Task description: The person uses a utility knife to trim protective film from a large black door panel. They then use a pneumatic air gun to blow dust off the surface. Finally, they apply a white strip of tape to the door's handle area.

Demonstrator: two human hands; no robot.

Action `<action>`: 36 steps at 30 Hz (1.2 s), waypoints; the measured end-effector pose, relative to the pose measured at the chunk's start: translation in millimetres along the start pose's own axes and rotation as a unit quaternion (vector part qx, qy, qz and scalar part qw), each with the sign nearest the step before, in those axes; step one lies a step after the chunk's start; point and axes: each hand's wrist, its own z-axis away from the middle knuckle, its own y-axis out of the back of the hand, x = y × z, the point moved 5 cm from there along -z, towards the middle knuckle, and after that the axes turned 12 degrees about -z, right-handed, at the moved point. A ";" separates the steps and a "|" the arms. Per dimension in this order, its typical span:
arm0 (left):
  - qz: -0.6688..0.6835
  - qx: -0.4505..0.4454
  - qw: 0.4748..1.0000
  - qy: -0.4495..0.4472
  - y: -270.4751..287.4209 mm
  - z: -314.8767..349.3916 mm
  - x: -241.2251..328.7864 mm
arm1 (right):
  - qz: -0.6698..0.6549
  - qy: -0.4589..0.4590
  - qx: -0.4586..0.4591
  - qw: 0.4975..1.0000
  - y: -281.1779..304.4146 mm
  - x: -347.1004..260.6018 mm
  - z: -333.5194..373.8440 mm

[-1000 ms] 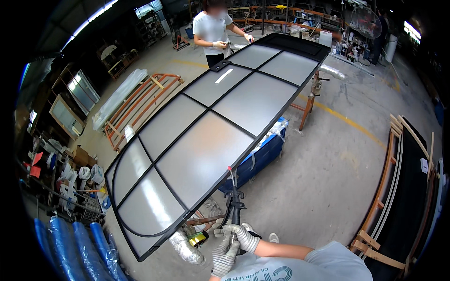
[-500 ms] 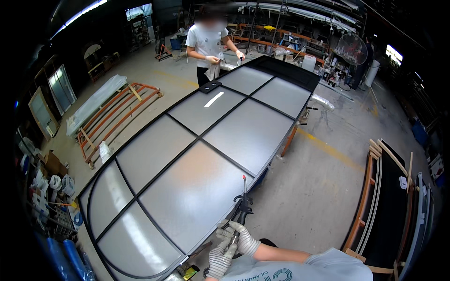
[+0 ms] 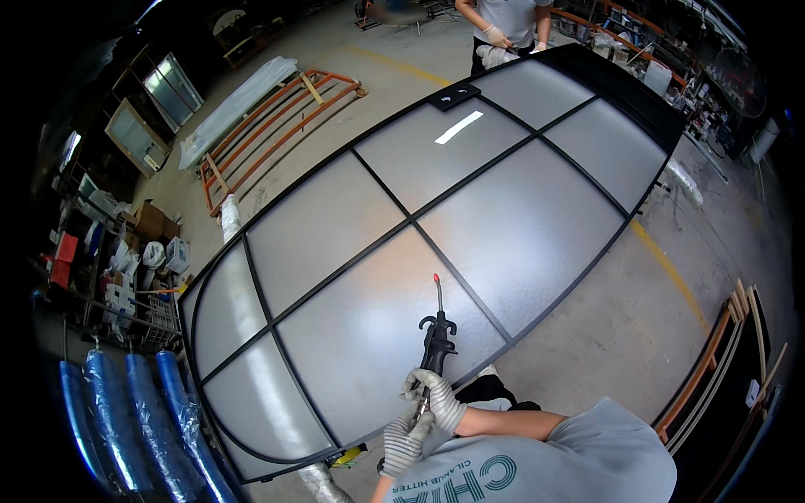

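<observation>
A black air blow gun (image 3: 435, 346) with a thin metal nozzle and a red tip points away from me, over the near side of a large black-framed panel (image 3: 360, 352). My right hand (image 3: 440, 399), in a striped pale work glove, is closed round its lower grip. Just below, my left hand (image 3: 404, 443), gloved alike, is closed on the metal fitting (image 3: 423, 409) at the gun's base. Frosted panes fill the panel between black bars, and one end is rounded. A small black plate (image 3: 454, 97) and a white strip (image 3: 459, 127) lie toward its far side.
Across the panel stands another person (image 3: 507, 25) in gloves, holding a cloth. Blue film-wrapped rolls (image 3: 142, 419) stand at lower left. An orange rack (image 3: 277, 130) is beyond the panel; long strips (image 3: 713, 369) lie at right. Wrapped supports (image 3: 323, 484) show under the panel.
My view has swung, so the panel and the other person sit farther right. The blow gun, still in both hands, has come from the panel's near edge to farther over its panes.
</observation>
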 end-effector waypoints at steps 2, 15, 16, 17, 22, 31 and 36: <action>0.015 0.045 0.999 0.005 -5.2 -0.3 14.2 | 0.026 -0.015 -0.014 0.999 -35.8 -21.0 8.3; 0.046 0.073 0.995 0.057 -18.6 -2.4 22.7 | 0.072 -0.115 0.069 0.988 -38.5 -38.7 15.3; 0.035 0.063 0.996 0.059 -21.1 -3.3 27.2 | 0.064 -0.101 0.064 0.991 -36.7 -42.3 15.4; 0.024 0.053 0.996 0.062 -22.6 -4.5 33.4 | 0.055 -0.086 0.058 0.993 -34.8 -46.3 16.0; -0.009 0.022 1.000 -0.014 -36.3 -17.0 29.3 | -0.040 -0.008 -0.017 0.999 -27.4 -64.2 15.8; -0.076 -0.001 0.997 -0.013 -34.5 -22.4 28.3 | -0.044 -0.001 0.024 0.999 -15.4 -66.8 23.5; -0.065 -0.024 0.997 -0.017 -32.7 -15.5 26.9 | -0.070 0.010 0.015 0.997 -10.3 -57.8 21.7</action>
